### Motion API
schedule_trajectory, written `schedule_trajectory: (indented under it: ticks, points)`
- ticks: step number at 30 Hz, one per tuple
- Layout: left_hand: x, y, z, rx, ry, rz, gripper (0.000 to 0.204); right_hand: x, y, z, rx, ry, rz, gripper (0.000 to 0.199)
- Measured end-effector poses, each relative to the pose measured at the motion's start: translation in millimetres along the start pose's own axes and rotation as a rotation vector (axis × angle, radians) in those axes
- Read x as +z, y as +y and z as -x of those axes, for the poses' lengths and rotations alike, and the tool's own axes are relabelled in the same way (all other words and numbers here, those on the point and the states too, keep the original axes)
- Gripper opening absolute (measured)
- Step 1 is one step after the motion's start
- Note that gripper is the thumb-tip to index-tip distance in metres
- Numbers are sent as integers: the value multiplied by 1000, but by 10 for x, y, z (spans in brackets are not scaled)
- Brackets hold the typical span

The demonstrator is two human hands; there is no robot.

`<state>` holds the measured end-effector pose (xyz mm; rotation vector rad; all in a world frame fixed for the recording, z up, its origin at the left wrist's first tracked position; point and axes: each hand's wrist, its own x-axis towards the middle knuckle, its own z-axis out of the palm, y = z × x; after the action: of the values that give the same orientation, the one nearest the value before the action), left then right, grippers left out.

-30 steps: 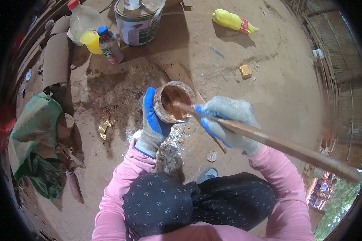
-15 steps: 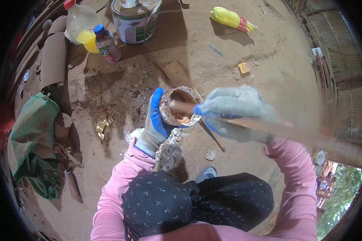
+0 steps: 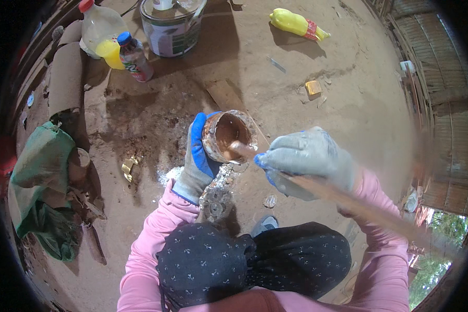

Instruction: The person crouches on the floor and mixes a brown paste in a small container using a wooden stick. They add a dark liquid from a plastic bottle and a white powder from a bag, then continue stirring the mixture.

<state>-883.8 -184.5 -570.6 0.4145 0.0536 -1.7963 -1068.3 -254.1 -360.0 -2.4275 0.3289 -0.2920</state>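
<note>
My left hand [image 3: 196, 156], in a grey glove with blue palm, is wrapped round a small round pot [image 3: 209, 136] with a crusted, stained rim. The pot tilts so that its brown-coated inside faces me; whatever lies at the bottom is hard to make out. In my right hand [image 3: 309, 161], gloved alike, a long wooden stick [image 3: 343, 195] is gripped near its front end. Its tip reaches into the pot's mouth, while the long rear part runs back past my right forearm, blurred by motion. Below the pot is a crusty, pale-edged block [image 3: 218, 200] with a round pattern.
Across the dirt floor stand a paint bucket [image 3: 170, 36], a small blue-capped bottle [image 3: 136, 60] and a large red-capped jug [image 3: 103, 31]. A yellow bottle [image 3: 296, 25] lies at the far right, beyond an orange box [image 3: 313, 88]. Green sacking [image 3: 41, 177] lies left.
My right hand has moved slightly down, bringing the stick's rear end lower and its tip toward the pot's near right rim. My left hand keeps holding the pot in nearly the same place.
</note>
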Motion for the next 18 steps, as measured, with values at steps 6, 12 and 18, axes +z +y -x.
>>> schedule_trajectory:
  ticks: [6, 12, 18]
  points:
    - [-1, 3, -14, 40, 27, 116, 53, 15, -50, 2, -11, 23, 234, 36]
    - [46, 35, -42, 130, 7, 91, 61, 272, -72, 14, 132, 317, 127, 39]
    - [5, 53, -22, 129, -3, 11, 55, 417, -96, -33, -25, 246, 48, 37]
